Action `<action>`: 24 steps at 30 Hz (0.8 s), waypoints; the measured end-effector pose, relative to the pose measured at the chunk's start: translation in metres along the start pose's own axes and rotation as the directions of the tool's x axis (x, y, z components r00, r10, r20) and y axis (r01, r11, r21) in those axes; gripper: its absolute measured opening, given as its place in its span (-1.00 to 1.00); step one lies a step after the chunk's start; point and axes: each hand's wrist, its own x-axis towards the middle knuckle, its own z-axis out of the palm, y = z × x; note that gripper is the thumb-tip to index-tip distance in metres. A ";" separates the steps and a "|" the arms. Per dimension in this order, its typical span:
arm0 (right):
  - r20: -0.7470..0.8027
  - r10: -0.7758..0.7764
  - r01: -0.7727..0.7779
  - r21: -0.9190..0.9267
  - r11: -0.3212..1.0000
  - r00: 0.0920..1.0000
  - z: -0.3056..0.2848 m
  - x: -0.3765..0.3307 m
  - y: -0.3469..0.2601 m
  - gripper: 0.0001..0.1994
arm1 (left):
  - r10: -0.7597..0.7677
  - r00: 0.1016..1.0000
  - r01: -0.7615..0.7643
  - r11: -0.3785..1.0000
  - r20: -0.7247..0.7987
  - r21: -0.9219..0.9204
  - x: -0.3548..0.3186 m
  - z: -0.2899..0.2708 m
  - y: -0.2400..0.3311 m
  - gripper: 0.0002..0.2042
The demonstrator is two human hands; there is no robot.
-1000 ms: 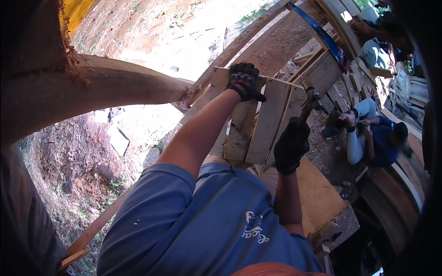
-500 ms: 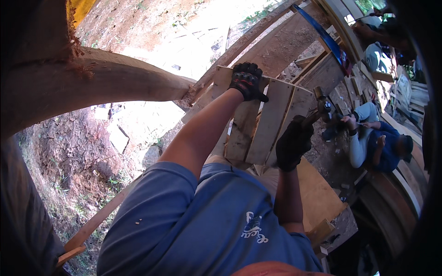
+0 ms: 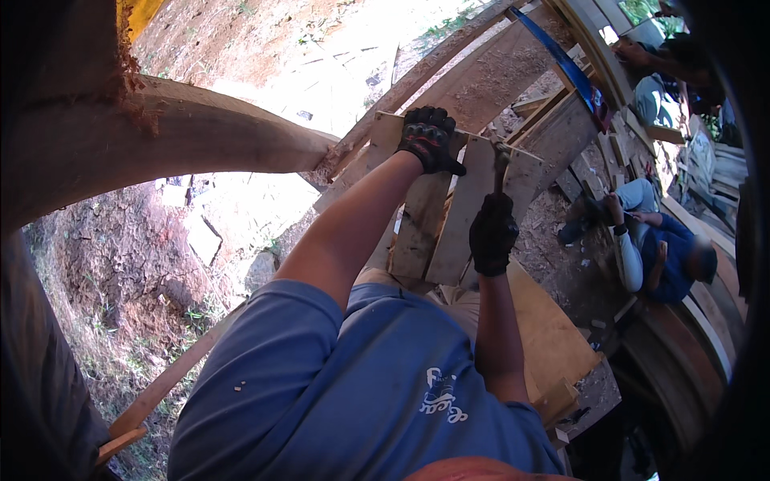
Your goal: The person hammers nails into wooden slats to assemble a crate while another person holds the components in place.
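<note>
Head view, looking down past a blue shirt (image 3: 361,401): both arms reach up toward a slatted wooden panel (image 3: 449,216) in the upper middle of the frame. Left hand (image 3: 429,138), in a black glove, is curled over the panel's top edge, fingers wrapped around the wood and gripping it. Right hand (image 3: 492,234), also gloved, is closed in a fist around the handle of a hammer (image 3: 499,160), whose head sits just at the panel's upper edge, to the right of the left hand. A thick rounded log (image 3: 184,144) runs from the left of the frame to the panel's left side. Long planks (image 3: 489,72) slant across the upper middle behind the panel. At the right, another person (image 3: 658,256) in blue crouches on the dirt ground, well apart from the panel.
</note>
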 end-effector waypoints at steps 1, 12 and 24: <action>0.090 0.011 -0.008 -0.033 0.999 0.996 0.007 -0.002 0.003 -0.86 | 0.003 1.000 -0.003 1.000 -0.018 0.005 -0.002 0.002 0.002 -0.08; -0.266 -0.005 0.079 0.271 0.959 0.964 -0.014 0.000 -0.007 -0.84 | 0.000 1.000 0.000 1.000 -0.028 0.015 0.002 0.004 -0.003 -0.09; -0.291 0.075 0.025 0.326 0.945 0.954 -0.034 0.011 -0.010 -0.85 | 0.005 0.999 -0.005 1.000 -0.033 -0.005 0.002 0.006 0.000 -0.09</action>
